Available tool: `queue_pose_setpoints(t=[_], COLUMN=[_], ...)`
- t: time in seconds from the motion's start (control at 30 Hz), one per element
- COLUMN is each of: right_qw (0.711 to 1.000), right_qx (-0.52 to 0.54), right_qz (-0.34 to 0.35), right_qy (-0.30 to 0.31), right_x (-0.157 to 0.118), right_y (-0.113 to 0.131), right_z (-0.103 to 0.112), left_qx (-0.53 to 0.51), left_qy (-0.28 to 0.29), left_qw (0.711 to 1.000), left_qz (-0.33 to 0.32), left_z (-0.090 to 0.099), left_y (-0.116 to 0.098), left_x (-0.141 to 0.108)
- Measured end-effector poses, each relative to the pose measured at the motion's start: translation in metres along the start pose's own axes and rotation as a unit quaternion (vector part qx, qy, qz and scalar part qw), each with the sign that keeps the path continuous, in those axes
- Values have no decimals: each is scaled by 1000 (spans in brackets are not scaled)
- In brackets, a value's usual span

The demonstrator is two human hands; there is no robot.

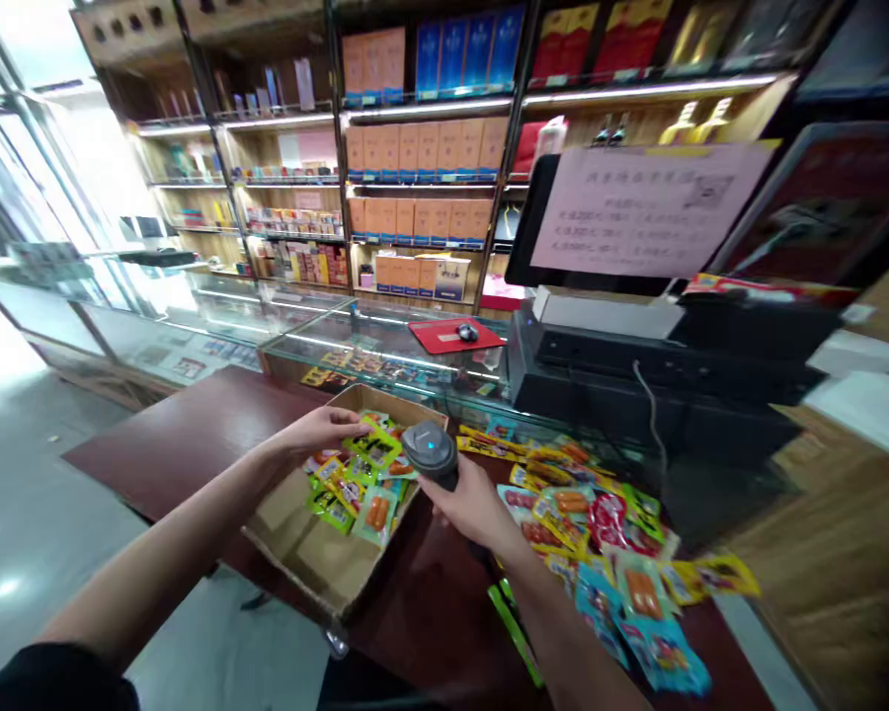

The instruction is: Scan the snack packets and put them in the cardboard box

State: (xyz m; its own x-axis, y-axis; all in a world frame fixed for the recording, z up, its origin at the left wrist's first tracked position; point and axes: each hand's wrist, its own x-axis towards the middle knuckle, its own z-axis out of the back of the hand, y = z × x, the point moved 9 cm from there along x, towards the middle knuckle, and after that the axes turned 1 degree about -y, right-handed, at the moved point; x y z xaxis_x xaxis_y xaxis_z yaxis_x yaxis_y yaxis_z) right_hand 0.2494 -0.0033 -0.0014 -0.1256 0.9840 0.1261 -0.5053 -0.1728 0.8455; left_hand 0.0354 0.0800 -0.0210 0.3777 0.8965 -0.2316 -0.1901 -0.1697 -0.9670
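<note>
My left hand (324,433) pinches a green snack packet (376,444) over the far part of an open cardboard box (307,553). Several small packets, green, yellow and clear with orange sausages (376,512), lie inside the box. My right hand (470,499) is wrapped round the handle of a dark grey barcode scanner (430,449), whose head shows a small blue light and is close to the green packet, at the box's right edge. To the right, a loose pile of colourful snack packets (563,504) lies on the dark red table (430,602).
Behind the table runs a glass display counter (318,331) with a red mat (455,336) and a mouse (466,333). A monitor with a paper sign (629,207) stands at the right. Shelves of boxed goods (426,148) line the back.
</note>
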Motion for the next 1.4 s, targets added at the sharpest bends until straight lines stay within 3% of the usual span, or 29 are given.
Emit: queue_pose_setpoints(t=[0.13, 0.23, 0.4, 0.63, 0.83, 1.1, 1.27, 1.4], right_qw=[1000, 1000, 1000, 994, 981, 956, 945, 937], right_qx=[7, 4, 20, 0, -42, -50, -43, -49], right_qz=[22, 26, 6, -43, -55, -122, -173, -197], right_qy=[14, 16, -11, -97, -181, -263, -274, -285], right_x=[8, 9, 3, -19, -54, -110, -140, -154], right_y=[10, 10, -2, -41, -68, -115, -145, -159], right_z=[-19, -21, -2, 51, 107, 163, 177, 179], left_qx=[3, 4, -15, 15, 3, 9, 89, 195], left_qy=[-9, -12, 36, 101, 190, 278, 294, 234], left_qw=[1000, 1000, 999, 995, 982, 961, 950, 929], left_qz=[3, 5, -15, -19, -23, -15, -62, -209], left_z=[8, 7, -23, -99, -190, -300, -344, -355], left_y=[4, 5, -5, -23, -33, -26, -17, -24], left_x=[-6, -3, 12, 43, 74, 100, 108, 109])
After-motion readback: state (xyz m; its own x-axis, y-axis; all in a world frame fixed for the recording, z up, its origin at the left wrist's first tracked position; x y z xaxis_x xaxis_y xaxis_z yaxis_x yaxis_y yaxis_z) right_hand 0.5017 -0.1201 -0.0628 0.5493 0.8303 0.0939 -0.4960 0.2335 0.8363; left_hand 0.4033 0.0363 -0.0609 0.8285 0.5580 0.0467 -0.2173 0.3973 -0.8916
